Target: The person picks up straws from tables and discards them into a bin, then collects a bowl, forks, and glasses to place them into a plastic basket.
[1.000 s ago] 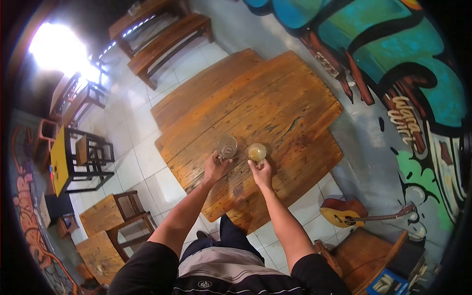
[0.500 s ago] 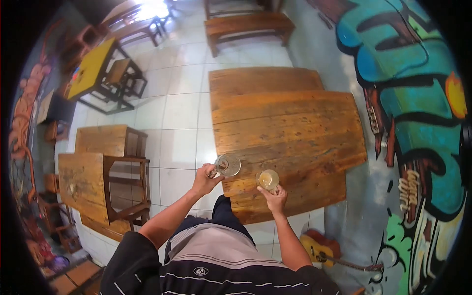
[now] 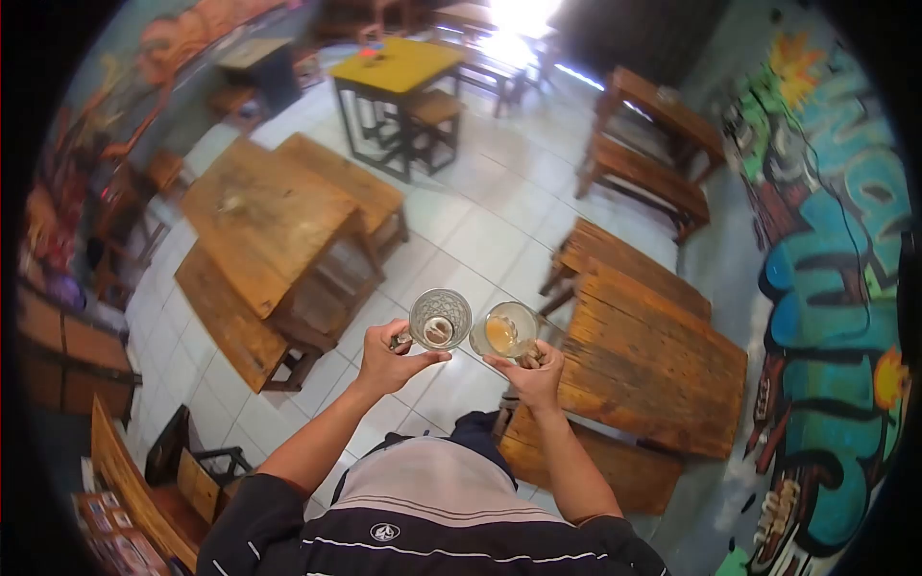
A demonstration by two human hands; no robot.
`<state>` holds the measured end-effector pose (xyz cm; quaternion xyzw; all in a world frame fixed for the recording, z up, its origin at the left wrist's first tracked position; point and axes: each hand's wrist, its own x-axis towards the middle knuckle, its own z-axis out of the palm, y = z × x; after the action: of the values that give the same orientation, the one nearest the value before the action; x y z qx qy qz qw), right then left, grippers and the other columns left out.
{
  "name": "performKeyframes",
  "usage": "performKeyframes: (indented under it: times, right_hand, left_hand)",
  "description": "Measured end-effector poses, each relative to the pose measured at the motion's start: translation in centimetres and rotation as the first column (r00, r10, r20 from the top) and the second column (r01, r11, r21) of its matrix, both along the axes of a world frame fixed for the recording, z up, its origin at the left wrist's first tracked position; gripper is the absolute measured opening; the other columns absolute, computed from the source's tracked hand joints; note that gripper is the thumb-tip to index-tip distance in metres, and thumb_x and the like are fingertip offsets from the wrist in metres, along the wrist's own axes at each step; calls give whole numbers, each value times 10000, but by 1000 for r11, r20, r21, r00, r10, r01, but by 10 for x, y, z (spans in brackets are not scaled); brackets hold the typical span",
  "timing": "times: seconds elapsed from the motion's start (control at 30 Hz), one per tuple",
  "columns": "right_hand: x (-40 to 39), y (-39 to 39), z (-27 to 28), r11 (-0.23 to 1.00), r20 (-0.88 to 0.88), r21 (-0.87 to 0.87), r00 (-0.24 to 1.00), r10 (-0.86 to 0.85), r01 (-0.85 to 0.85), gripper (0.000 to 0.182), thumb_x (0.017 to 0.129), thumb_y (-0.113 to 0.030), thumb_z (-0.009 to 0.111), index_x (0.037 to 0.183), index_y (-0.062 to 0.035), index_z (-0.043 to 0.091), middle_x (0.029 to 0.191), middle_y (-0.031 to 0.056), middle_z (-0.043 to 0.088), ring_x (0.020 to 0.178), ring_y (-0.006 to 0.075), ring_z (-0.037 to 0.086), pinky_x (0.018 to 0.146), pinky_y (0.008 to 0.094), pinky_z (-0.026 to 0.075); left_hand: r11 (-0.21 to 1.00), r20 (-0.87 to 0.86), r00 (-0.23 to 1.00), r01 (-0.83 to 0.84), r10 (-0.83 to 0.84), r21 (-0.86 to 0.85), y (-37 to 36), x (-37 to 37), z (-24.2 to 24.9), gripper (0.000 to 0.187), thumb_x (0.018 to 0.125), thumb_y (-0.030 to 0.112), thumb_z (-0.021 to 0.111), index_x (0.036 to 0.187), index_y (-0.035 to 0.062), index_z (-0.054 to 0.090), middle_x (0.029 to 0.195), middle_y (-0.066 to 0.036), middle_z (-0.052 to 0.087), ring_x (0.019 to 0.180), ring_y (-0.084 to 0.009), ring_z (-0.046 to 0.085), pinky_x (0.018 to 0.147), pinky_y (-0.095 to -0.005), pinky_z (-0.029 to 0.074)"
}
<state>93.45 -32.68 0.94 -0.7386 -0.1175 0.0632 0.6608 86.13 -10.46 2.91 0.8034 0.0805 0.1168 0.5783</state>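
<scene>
My left hand [image 3: 390, 360] grips a clear glass mug [image 3: 441, 320] by its handle; a little dark residue shows at the bottom. In my right hand [image 3: 534, 372] is a second glass mug [image 3: 509, 329], with a small amount of light brown liquid in it. The two mugs are held side by side in front of me, their rims close together, above the tiled floor. Both mugs tilt so that I see into them. The fingers of each hand wrap round the handle side.
A wooden table [image 3: 658, 370] with benches stands to the right, beside a graffiti-painted wall [image 3: 816, 317]. Another wooden table [image 3: 274, 216] with benches is on the left. Farther off are a yellow-topped table [image 3: 399, 65] and a wooden bench [image 3: 648, 182]. White tiles [image 3: 451, 245] run between them.
My view has turned left, away from the right-hand table. Both mugs have come closer together and now hang over the floor instead of at the table. Each hand keeps its mug.
</scene>
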Motion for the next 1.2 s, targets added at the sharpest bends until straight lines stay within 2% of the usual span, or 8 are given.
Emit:
performKeyframes:
  times: [0.1,0.3,0.5,0.63,0.77,0.83,1.13,1.2]
  right_hand:
    - [-26,69,15,978,63,100,983,175,-181,301,658,-60,858,875,42,675,661,-62,593,566,-19,433,498,151,333]
    - [-73,193,23,872,36,190,891,453,-451,309,645,-63,862,876,37,683,606,-99,526,505,-23,327,461,170,236]
    - [-107,285,39,718,73,28,718,693,-696,305,626,-128,881,839,2,707,542,-125,389,479,-5,236,455,203,156]
    - [-123,348,43,601,92,-34,596,797,-798,292,609,-168,898,766,-15,705,529,-119,358,484,3,246,453,213,161]
    - [-138,418,23,460,70,1,458,886,-888,315,601,-120,885,835,-2,711,581,-113,487,500,-19,283,461,187,187]
    - [-151,457,28,399,68,-15,398,915,-917,299,600,-164,892,778,-19,700,547,-113,414,492,-3,260,457,203,175]
    - [-234,611,34,-33,40,-43,-35,999,-999,276,612,-183,891,683,-46,663,527,-117,338,490,10,254,456,210,182]
    - [-264,637,30,-115,-2,2,-115,993,-993,265,591,-87,889,682,-26,647,566,-98,470,523,-7,363,459,184,249]
  left_hand:
    - [988,30,988,-151,152,-20,59,-62,9,344,635,192,874,912,64,714,646,88,581,501,-13,297,452,-213,207]
    - [889,24,891,-455,454,54,139,-183,43,362,634,241,884,888,51,710,646,65,585,504,-12,301,448,-218,228]
    - [697,22,704,-697,710,-168,179,-247,44,371,616,191,891,915,55,719,576,123,470,490,5,243,455,-199,180]
    - [630,-95,637,-771,765,-92,207,-277,40,362,648,204,880,903,19,701,712,57,633,526,21,332,458,-179,267]
    - [546,-5,550,-831,835,-111,244,-300,35,373,636,226,888,883,18,703,542,104,432,494,-1,284,446,-200,220]
    - [498,-24,498,-867,867,-2,264,-315,34,372,627,230,892,865,17,700,517,112,316,485,-9,252,447,-211,185]
    - [79,8,78,-993,997,-82,316,-388,34,320,608,196,894,769,25,677,504,107,319,481,-8,250,441,-210,186]
    - [-9,-80,3,-989,997,-150,321,-411,38,319,621,193,887,804,18,694,534,98,423,506,7,328,451,-183,258]
